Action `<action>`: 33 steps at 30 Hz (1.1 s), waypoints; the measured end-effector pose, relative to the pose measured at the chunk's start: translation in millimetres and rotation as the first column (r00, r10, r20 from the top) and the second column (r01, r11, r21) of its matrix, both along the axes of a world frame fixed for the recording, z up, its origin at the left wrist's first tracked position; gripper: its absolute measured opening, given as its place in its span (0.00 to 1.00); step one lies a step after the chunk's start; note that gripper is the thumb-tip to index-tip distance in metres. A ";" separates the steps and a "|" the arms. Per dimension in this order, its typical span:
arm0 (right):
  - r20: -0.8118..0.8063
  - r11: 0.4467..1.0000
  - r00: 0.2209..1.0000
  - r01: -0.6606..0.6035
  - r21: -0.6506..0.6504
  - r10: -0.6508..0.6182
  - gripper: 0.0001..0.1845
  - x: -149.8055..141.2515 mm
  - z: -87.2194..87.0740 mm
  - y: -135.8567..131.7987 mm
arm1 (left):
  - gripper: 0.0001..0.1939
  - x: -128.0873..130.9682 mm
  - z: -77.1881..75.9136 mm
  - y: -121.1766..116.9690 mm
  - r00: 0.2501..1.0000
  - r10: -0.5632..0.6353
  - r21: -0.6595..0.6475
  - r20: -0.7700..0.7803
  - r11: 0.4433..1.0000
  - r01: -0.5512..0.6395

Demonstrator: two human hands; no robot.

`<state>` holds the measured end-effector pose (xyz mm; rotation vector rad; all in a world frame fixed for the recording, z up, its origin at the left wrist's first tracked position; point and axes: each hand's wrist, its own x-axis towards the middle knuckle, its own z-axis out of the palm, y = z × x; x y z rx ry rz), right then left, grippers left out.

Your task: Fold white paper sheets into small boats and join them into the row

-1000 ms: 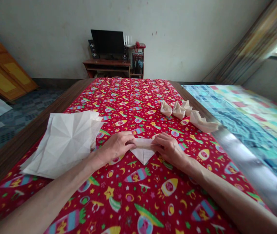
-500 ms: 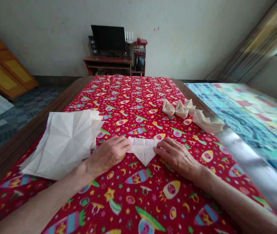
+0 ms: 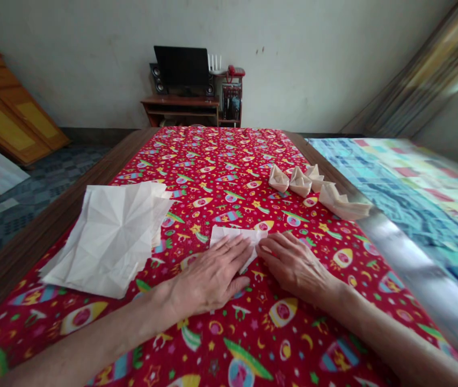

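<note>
Head view showed the worktop (image 3: 92, 172) under its red rocket-print cloth (image 3: 229, 161), then the stack of creased white sheets (image 3: 110, 236) to my left, then the row of finished paper boats (image 3: 313, 188) near the right edge, and smallest of all the folded paper piece (image 3: 232, 235) in front of me. My left hand (image 3: 208, 277) lay flat, fingers spread and open, palm down over the near part of that piece, covering most of it. My right hand (image 3: 293, 263) was also open and flat, its fingertips touching the piece's right edge. Neither hand gripped anything; both pressed. Only the far strip of the paper showed beyond my left fingers. To crease well, I judged I should keep the right hand pinning the edge so the layers did not slip, and run the left palm firmly outward along the fold
</note>
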<state>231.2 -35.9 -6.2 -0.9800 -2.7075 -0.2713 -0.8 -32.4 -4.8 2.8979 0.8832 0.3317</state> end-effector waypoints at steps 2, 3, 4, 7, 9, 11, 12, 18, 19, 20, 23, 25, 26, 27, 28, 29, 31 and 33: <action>-0.041 1.000 0.999 -0.005 -0.002 0.005 0.14 1.4 -1.4 -4.2 | 0.26 3.8 -4.3 0.4 1.000 -0.006 -0.013 -0.007 1.000 0.006; -0.062 1.000 0.998 -0.003 -0.003 0.003 0.15 2.2 -2.4 -6.6 | 0.26 4.5 -5.6 0.7 1.000 -0.008 -0.012 -0.013 1.000 0.008; -0.077 1.000 0.997 0.001 -0.011 -0.002 0.17 2.9 -3.5 -8.9 | 0.26 4.5 -6.2 0.8 1.000 -0.009 -0.008 -0.019 1.000 0.009; -0.066 0.996 0.998 0.012 -0.094 -0.018 0.27 3.8 -6.2 -14.2 | 0.27 3.2 -5.5 0.8 0.999 -0.013 0.007 -0.029 1.000 0.014; -0.039 0.986 0.999 0.007 -0.166 -0.014 0.31 3.8 -6.7 -15.9 | 0.26 1.2 -4.5 0.7 0.999 -0.015 0.014 -0.036 1.000 0.015; -0.037 0.979 0.999 0.006 -0.205 -0.014 0.32 4.0 -6.2 -16.4 | 0.26 -2.6 -4.6 1.1 0.999 -0.012 0.018 -0.049 1.000 0.013; -0.042 0.977 0.999 0.009 -0.215 -0.018 0.32 4.2 -5.7 -16.4 | 0.26 -5.3 -5.2 1.5 0.998 -0.011 0.018 -0.054 1.000 0.012; -0.035 0.976 0.998 0.042 -0.216 -0.051 0.27 5.7 -1.1 -16.4 | 0.25 -26.7 -8.9 3.7 0.998 0.014 0.036 -0.063 0.999 -0.012; -0.040 0.976 0.997 0.051 -0.210 -0.061 0.26 5.8 -0.7 -16.5 | 0.25 -29.8 -8.4 3.3 0.997 0.022 0.039 -0.072 0.999 -0.020; -0.050 0.977 0.996 0.061 -0.204 -0.072 0.25 5.7 -0.5 -16.6 | 0.25 -32.7 -7.7 2.6 0.996 0.032 0.041 -0.081 0.999 -0.029; -0.089 0.981 0.991 0.083 -0.177 -0.100 0.22 4.8 -1.4 -16.4 | 0.25 -40.5 -5.4 0.1 0.994 0.062 0.048 -0.087 0.997 -0.058; -0.134 0.984 0.985 0.088 -0.152 -0.109 0.20 4.0 -3.3 -15.3 | 0.24 -45.5 -5.4 0.5 0.996 0.070 0.048 -0.050 0.997 -0.068; -0.167 0.986 0.980 0.090 -0.140 -0.113 0.19 3.6 -4.6 -14.3 | 0.23 -48.0 -6.2 2.0 0.997 0.076 0.041 -0.017 0.996 -0.075; -0.203 0.987 0.972 0.090 -0.133 -0.116 0.17 3.2 -5.9 -12.9 | 0.21 -50.3 -7.5 4.9 0.996 0.085 0.033 0.030 0.996 -0.086; -0.239 0.987 0.964 0.089 -0.130 -0.119 0.16 2.7 -7.1 -11.0 | 0.19 -52.1 -9.1 9.0 0.991 0.095 0.025 0.090 0.995 -0.097; -0.274 0.987 0.954 0.088 -0.131 -0.122 0.14 2.2 -8.2 -8.6 | 0.17 -53.3 -10.9 14.3 0.980 0.115 0.017 0.161 0.993 -0.119; -0.332 0.988 0.935 0.086 -0.132 -0.125 0.11 0.2 -9.6 -2.4 | 0.13 -53.1 -13.8 27.3 0.935 0.136 0.024 0.327 0.988 -0.152; -0.359 0.988 0.924 0.089 -0.125 -0.129 0.08 -3.0 -9.5 5.0 | 0.12 -48.9 -14.7 40.6 0.894 0.175 -0.004 0.413 0.982 -0.191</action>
